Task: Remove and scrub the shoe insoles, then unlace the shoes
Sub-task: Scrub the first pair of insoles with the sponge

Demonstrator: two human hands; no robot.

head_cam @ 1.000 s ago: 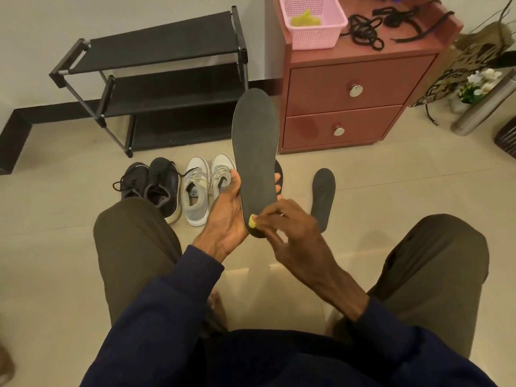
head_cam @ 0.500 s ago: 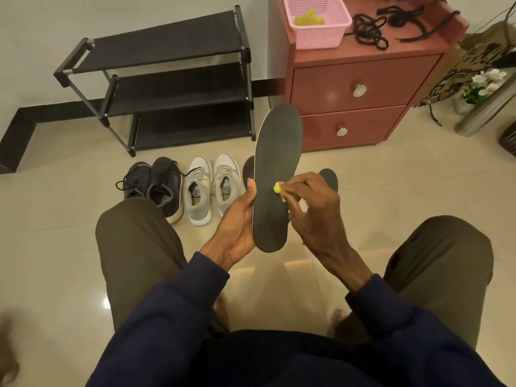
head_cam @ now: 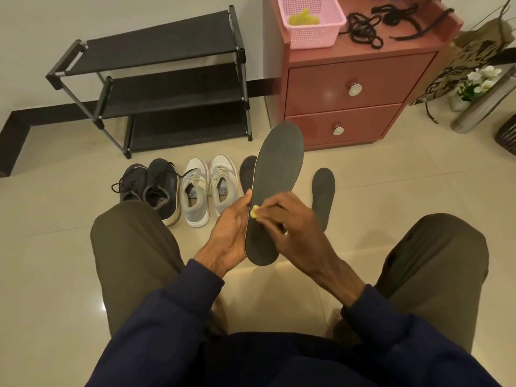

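The dark grey, flat foam insole (head_cam: 280,169) is in the air in front of us, between our two knees and above the floor; it stands almost upright, the toe end up and leaning a little to the right, the heel end lowest. Our left hand (head_cam: 230,233) holds it at the left edge; the grip here is closed on the insole, the thumb lying along the front rim and the other fingers going behind, where we cannot see them. Our right hand (head_cam: 297,231) lies over the lower half of the insole; its grip pinches a small yellow piece of sponge (head_cam: 254,213) in the fingertips and presses it on the dark surface, close to the left rim; this hand is a little blurred.

On the beige tiled floor (head_cam: 55,275) behind, a second insole (head_cam: 323,196) lies flat to the right of our hands; a third insole (head_cam: 248,171) is partly hidden behind the held one, just beside a pair of light grey sneakers (head_cam: 196,196). Left of these stands a pair of dark navy sneakers (head_cam: 162,188); both pairs have laces in them.

Further back, a black three-shelf shoe rack (head_cam: 167,88) stands against the wall; right of it is a red-brown cabinet (head_cam: 349,88) with two drawers and round metal knobs. On its top we see a pink plastic basket (head_cam: 312,37) with something yellow-green inside; beside the basket lie black shoelaces (head_cam: 365,29) in loose heaps. At the far right, a patterned paper bag (head_cam: 472,51) and white flowers (head_cam: 481,78) are near the wall.
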